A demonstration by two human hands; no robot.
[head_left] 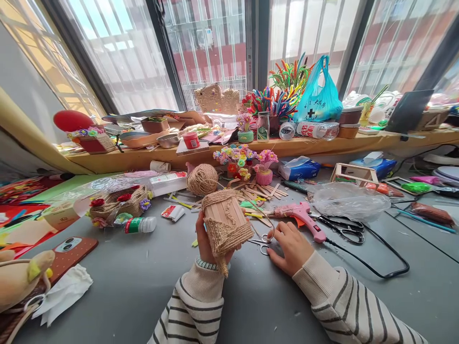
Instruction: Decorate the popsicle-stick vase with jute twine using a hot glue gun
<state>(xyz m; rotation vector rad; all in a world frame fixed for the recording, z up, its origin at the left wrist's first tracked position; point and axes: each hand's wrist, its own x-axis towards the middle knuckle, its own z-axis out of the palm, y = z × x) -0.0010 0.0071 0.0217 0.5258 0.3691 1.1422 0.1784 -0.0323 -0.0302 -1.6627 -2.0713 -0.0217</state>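
Observation:
My left hand (pixel 204 241) is closed around a small craft container (pixel 229 217) of flat wooden sticks, with jute twine wrapped about its top and bottom. The container is tilted, and a braided strand runs down its side. My right hand (pixel 292 246) rests low over the table, thumb and forefinger apart, beside the loops of the small silver scissors (pixel 264 249). A thin strand of twine curves from near the container towards its fingertips; whether they touch it is unclear. Behind the container lies a ball of jute twine (pixel 202 180).
A pink glue gun (pixel 299 212) lies beyond my right hand, its black cord (pixel 369 272) looping right. Loose wooden sticks (pixel 267 192) and black scissors (pixel 346 231) lie near it. Leftward are a twine-wrapped flower box (pixel 120 205), a small bottle (pixel 140 225) and a phone (pixel 73 253).

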